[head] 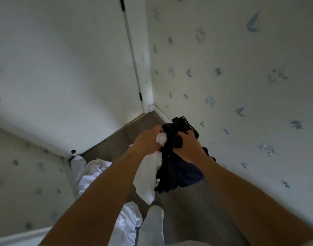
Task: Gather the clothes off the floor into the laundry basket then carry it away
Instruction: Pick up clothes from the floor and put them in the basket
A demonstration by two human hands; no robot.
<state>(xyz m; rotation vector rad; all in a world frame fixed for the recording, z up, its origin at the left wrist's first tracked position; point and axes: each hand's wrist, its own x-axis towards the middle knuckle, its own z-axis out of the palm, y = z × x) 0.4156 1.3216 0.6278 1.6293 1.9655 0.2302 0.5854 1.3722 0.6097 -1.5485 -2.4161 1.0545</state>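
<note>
My left hand (146,142) grips a white garment (146,176) that hangs down from my fist above the floor. Close beside it, my right hand (188,145) holds a bunch of dark navy and black clothes (178,172), one piece with thin white stripes at its edge. Both bundles are lifted off the floor and touch each other between my hands. More white clothing (91,172) lies heaped on the floor at the lower left, partly hidden by my left forearm. No laundry basket is in view.
A white door (67,68) stands ahead on the left, meeting a wall with blue boat and star wallpaper (240,86) on the right. Grey-brown carpet (187,210) covers the narrow floor. My white-socked foot (153,226) shows at the bottom.
</note>
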